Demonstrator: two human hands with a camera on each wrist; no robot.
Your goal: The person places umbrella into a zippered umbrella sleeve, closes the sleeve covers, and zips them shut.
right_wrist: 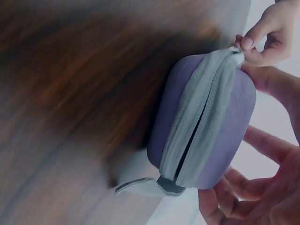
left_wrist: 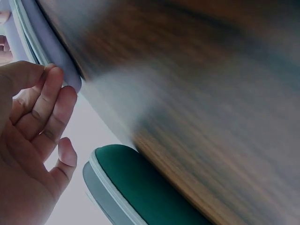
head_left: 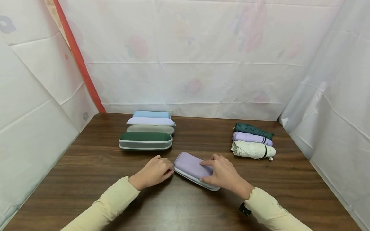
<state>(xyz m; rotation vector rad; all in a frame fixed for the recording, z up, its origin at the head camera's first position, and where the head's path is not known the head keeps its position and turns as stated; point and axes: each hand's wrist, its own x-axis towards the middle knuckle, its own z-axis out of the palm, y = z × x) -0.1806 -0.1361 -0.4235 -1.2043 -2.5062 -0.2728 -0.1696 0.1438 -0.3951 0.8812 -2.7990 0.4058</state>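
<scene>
A lavender, rounded oblong zip case with a smooth fabric-like shell (head_left: 192,166) lies aslant on the dark brown wood-grain table (head_left: 185,213), between the 2 hands. A pale grey-white zip band (right_wrist: 187,136) runs round its side, with a narrow dark slit between the 2 zip edges at the right end, where a pale fabric strap (right_wrist: 140,186) sticks out. The right hand (head_left: 224,173) grips that end, thumb and fingers spread to the case's width. The left hand (head_left: 156,170) has thumb and forefinger closed in a pinch on the small zip pull (right_wrist: 236,49). Beyond, to the left, sit 4 similar cases: dark green (head_left: 145,137), grey (head_left: 150,129), whitish (head_left: 151,121) and light blue (head_left: 151,114). To the right lie 3 folded fabric umbrellas: dark green (head_left: 251,129), lilac (head_left: 248,137) and cream (head_left: 248,149).
</scene>
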